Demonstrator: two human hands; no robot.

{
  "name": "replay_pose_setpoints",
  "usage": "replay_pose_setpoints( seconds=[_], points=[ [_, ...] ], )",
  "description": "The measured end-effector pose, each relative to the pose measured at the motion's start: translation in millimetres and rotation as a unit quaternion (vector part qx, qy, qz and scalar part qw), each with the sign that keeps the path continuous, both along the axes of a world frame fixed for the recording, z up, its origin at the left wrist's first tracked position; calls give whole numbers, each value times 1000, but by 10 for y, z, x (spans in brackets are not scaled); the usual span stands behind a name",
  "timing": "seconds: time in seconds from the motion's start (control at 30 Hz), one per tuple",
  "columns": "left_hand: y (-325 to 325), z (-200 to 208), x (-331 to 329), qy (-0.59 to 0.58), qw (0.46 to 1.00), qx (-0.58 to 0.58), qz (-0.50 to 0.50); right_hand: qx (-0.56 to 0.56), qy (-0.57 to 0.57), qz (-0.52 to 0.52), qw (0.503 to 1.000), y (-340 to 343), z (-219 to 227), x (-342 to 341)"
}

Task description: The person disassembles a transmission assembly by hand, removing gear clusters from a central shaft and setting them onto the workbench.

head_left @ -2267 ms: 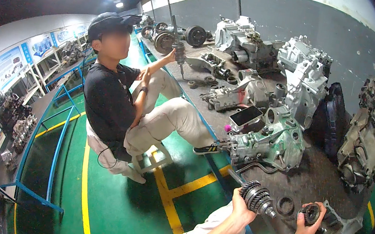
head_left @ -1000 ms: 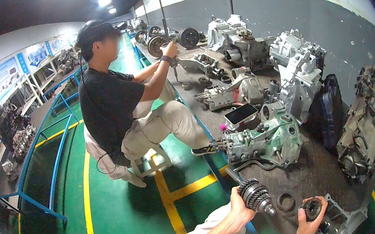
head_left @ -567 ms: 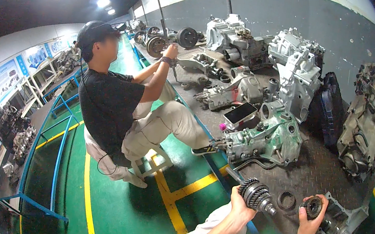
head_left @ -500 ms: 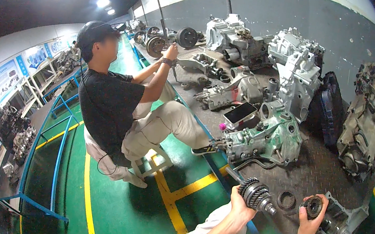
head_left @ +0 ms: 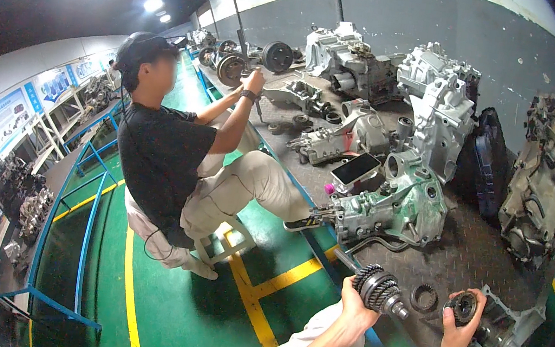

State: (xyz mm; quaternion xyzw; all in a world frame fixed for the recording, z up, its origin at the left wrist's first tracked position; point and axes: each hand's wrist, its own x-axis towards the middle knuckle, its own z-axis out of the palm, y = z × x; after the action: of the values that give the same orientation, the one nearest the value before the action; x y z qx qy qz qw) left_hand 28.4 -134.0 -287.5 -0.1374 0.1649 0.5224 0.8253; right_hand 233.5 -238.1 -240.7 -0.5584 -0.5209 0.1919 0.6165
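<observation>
Our left hand (head_left: pixel 356 307) wraps a geared shaft (head_left: pixel 378 291), fingers closed round it, while our right hand (head_left: pixel 459 336), thumb and fingers curled, grips a toothed ring (head_left: pixel 462 308) by its edge. Between them, a second ring (head_left: pixel 415 299) lies on the bench (head_left: pixel 477 269). Our grips match those of moments ago, leaving shaft and held ring apart; beyond our left hand, a seated co-worker (head_left: pixel 161 143) has since brought both hands together.

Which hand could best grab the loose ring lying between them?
Probably the right hand: it looks nearer the loose ring and holds a small gear; the left hand grips a bulky geared shaft.
</observation>
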Motion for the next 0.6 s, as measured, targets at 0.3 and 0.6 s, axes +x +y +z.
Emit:
replay_pose_setpoints(
  seconds=[0.3,0.6],
  points=[
    [-15,30,-4,-6,1000,4,2,-2,2,-10,1000,3,-12,-1],
    [-17,141,16,14,1000,-14,2,-3,16,-14,1000,15,-25,25]
  ],
)
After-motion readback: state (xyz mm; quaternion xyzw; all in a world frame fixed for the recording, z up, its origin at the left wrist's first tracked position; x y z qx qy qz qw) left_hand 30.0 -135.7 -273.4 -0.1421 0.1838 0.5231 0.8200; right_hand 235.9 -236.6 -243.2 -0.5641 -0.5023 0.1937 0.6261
